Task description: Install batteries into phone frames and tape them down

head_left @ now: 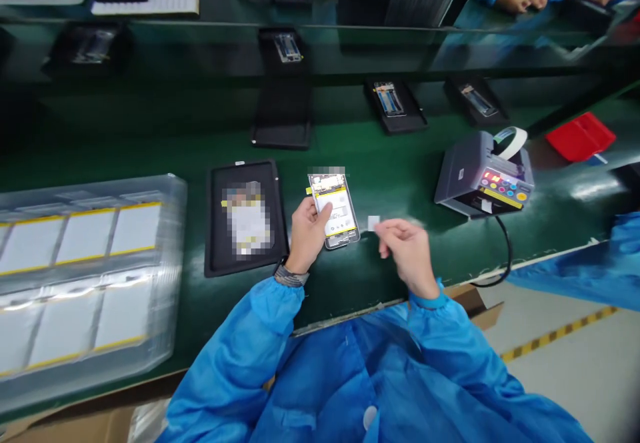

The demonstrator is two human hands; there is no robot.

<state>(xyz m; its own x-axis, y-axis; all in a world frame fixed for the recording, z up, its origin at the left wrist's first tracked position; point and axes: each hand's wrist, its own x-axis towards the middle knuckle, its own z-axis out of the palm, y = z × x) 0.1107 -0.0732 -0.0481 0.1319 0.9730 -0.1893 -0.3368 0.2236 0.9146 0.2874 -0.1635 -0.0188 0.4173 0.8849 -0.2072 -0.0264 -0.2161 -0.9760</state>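
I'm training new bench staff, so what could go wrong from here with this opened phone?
The opened smartphone is gripped in one bare left hand, so it might slip and drop, and those fingers sit close to its exposed internals. The small white label beside it could be knocked or misplaced by the right hand.

The shiny green desk sits by a puffy blue coat sleeve, a white-and-yellow striped phone, and yellow-and-black striped floor tape.
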